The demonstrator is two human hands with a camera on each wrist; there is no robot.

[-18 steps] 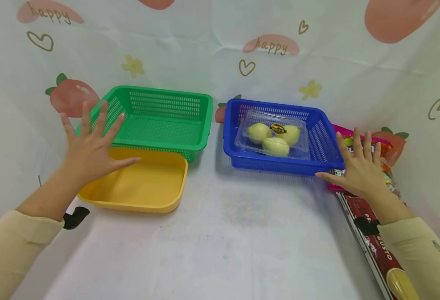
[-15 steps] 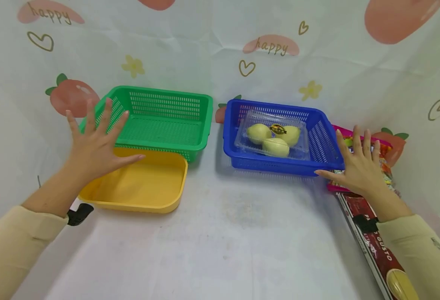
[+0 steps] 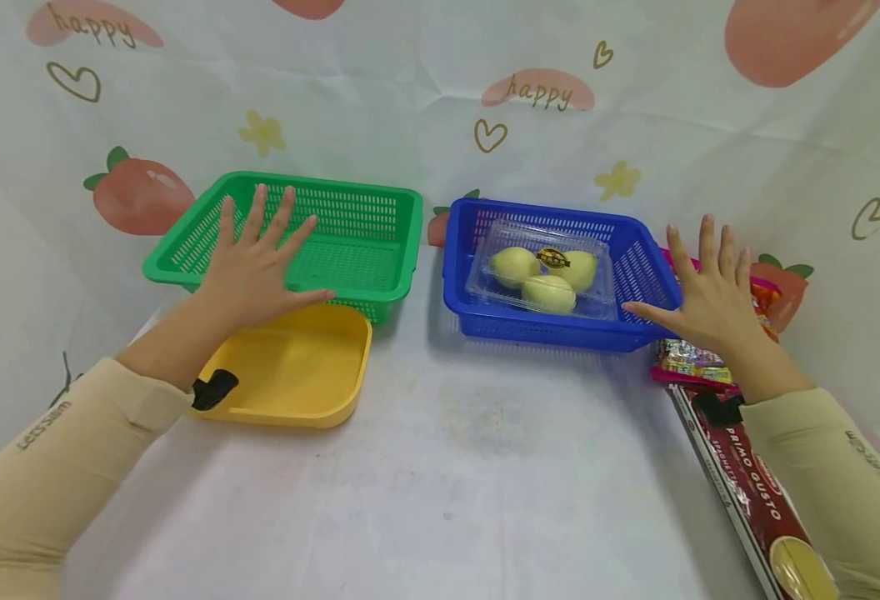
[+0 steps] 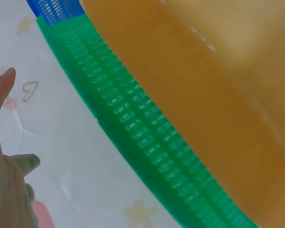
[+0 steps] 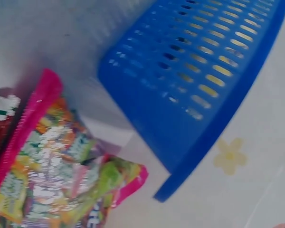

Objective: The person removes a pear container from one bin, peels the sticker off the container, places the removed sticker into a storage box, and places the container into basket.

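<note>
My left hand (image 3: 251,271) hovers with spread fingers over the front of the green basket (image 3: 350,287) and the back of the yellow tub (image 3: 290,375). It holds nothing. My right hand (image 3: 713,304), fingers also spread, is raised near the right end of the blue basket (image 3: 560,333), partly covering a pink candy bag (image 3: 683,362). Nothing is in that hand either. In the blue basket lies a clear plastic clamshell box (image 3: 597,300) with three pale yellow round fruits (image 3: 548,293) inside. The right wrist view shows the blue basket's side and the candy bag (image 5: 52,175).
A long dark red spaghetti packet (image 3: 747,475) lies along the right side, partly under my right forearm. Behind the baskets rises a white cloth (image 3: 380,100) printed with fruit and hearts. The white table surface (image 3: 440,500) extends in front.
My left hand has moved right and slightly up, from the green basket's left end toward its middle. My right hand has risen a little, and more of the spaghetti packet shows.
</note>
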